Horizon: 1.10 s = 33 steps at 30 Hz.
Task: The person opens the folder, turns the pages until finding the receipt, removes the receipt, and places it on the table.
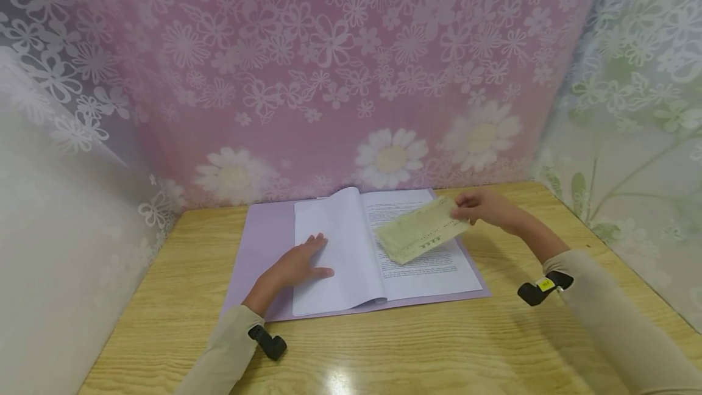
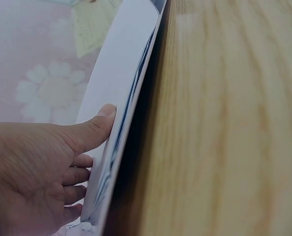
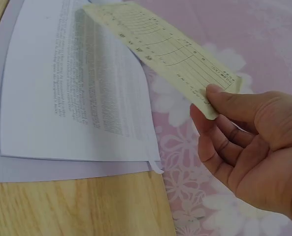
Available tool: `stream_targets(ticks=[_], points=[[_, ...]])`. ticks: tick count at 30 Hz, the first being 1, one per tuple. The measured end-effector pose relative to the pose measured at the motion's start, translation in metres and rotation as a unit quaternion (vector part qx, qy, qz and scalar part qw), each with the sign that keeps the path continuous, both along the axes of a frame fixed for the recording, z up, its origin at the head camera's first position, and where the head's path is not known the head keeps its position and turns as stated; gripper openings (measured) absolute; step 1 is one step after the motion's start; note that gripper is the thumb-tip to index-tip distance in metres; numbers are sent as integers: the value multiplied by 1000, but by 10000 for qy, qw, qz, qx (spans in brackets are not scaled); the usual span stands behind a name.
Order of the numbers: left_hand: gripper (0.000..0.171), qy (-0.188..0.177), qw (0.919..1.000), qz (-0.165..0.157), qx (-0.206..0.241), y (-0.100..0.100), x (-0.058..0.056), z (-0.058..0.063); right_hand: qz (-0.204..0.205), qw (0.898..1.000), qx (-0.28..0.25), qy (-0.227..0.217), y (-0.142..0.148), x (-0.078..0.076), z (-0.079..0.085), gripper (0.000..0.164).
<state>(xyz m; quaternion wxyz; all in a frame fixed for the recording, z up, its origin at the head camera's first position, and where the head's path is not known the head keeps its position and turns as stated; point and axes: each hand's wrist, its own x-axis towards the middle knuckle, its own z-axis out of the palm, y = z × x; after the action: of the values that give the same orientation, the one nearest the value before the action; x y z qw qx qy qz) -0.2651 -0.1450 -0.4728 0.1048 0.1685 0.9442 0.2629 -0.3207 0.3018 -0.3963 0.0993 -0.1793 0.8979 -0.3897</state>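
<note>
My right hand (image 1: 488, 209) pinches one end of a pale yellow-green printed form slip (image 1: 422, 230) between thumb and fingers. In the right wrist view the slip (image 3: 160, 51) shows ruled lines and tilts over the printed page (image 3: 81, 93). My left hand (image 1: 296, 266) rests with fingers spread on the blank turned-over sheets (image 1: 334, 230) at the left. Those sheets and the printed page (image 1: 428, 282) lie open on a light purple folder (image 1: 269, 224). Up close, the left thumb (image 2: 99, 130) lies along the white paper near its edge.
The folder lies on a light wood-grain table (image 1: 351, 352), near its back edge. Behind it hangs a pink floral curtain (image 1: 329, 108), with pale floral panels at the left and right (image 1: 647, 157). Small black wrist devices (image 1: 269, 343) sit on both sleeves.
</note>
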Motion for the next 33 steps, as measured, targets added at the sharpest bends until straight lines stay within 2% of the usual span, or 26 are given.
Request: stream_targets(ticks=[8,11,15,22,28,33], points=[[83,-2,10000,25,-66,0,0,-2,-760,9968,-225,47,27,-6,16,48],[83,-2,10000,35,-5,1,1,-2,-1017,9942,-330,139,44,-11,18,54],[83,-5,10000,52,41,1,1,-2,-1286,9905,-475,49,65,-16,19,64],[84,-34,9999,37,120,0,1,-4,-1680,9833,-702,-62,93,-14,19,72],[84,42,10000,-7,11,-2,-2,-8,-1951,9802,-306,-152,112,-16,14,78],[84,94,9999,-12,-46,-1,-3,-11,-1981,9800,-83,-184,127,-17,4,78]])
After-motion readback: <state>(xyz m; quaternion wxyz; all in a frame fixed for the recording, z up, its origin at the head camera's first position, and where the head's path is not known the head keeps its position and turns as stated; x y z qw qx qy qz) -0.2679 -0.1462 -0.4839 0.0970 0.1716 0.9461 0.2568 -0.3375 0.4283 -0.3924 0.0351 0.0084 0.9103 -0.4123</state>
